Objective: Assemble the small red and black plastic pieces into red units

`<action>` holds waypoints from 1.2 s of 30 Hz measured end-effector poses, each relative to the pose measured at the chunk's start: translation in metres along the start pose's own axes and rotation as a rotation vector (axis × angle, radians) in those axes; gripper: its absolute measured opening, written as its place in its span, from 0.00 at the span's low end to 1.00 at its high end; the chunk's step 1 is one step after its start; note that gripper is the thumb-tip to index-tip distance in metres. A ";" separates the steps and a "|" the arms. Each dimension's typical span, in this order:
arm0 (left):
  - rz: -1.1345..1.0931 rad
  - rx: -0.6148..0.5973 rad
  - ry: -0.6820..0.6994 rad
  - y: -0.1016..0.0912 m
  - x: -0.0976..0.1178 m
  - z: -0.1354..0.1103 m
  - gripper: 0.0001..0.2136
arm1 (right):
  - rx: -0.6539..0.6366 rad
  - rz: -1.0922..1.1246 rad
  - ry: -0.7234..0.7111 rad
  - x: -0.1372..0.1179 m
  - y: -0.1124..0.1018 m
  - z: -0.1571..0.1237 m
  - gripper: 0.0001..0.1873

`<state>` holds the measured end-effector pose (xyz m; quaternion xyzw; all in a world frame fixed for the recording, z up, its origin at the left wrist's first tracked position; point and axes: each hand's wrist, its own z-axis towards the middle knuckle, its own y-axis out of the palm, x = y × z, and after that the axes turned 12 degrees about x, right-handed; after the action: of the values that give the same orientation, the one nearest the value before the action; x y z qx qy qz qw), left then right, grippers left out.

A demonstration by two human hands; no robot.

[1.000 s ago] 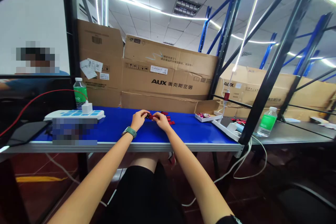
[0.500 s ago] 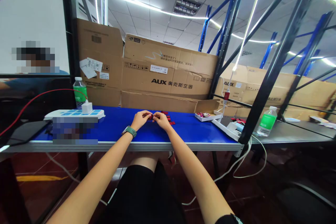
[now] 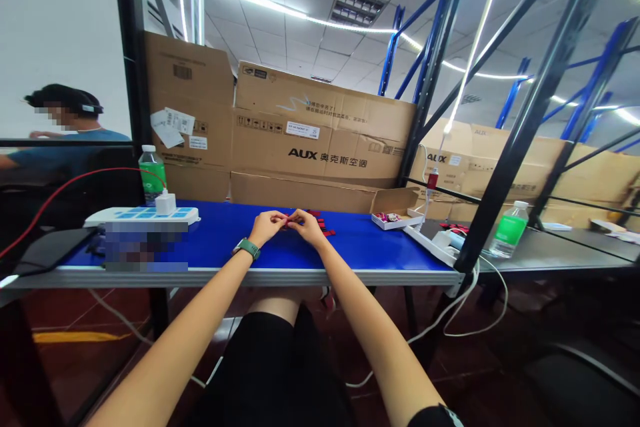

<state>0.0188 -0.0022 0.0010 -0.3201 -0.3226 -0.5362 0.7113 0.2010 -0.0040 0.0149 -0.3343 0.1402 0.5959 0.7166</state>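
The table top across the centre is showing a smooth, glossy finish; its front edge is presenting as ribbed metal. The cardboard behind is displaying matt, creased paper faces. At left, the power strip is appearing as smooth plastic. The bottle at right is showing clear, shiny plastic. The post at upper right is reading as painted metal. At lower centre, the shorts are presenting as matt cloth. The red pieces at centre are showing too small to judge.

"AUX 奥克斯空调" on cardboard box
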 end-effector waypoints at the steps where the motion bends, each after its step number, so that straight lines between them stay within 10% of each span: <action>1: -0.016 -0.005 -0.011 0.000 -0.001 0.000 0.13 | 0.008 -0.020 0.000 0.000 0.000 0.000 0.09; 36: 0.107 -0.017 0.163 0.001 -0.003 0.002 0.12 | 0.165 -0.087 0.091 0.013 0.002 0.003 0.09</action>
<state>0.0186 0.0007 -0.0003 -0.2981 -0.2413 -0.5243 0.7603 0.2019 0.0084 0.0086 -0.3067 0.2065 0.5350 0.7596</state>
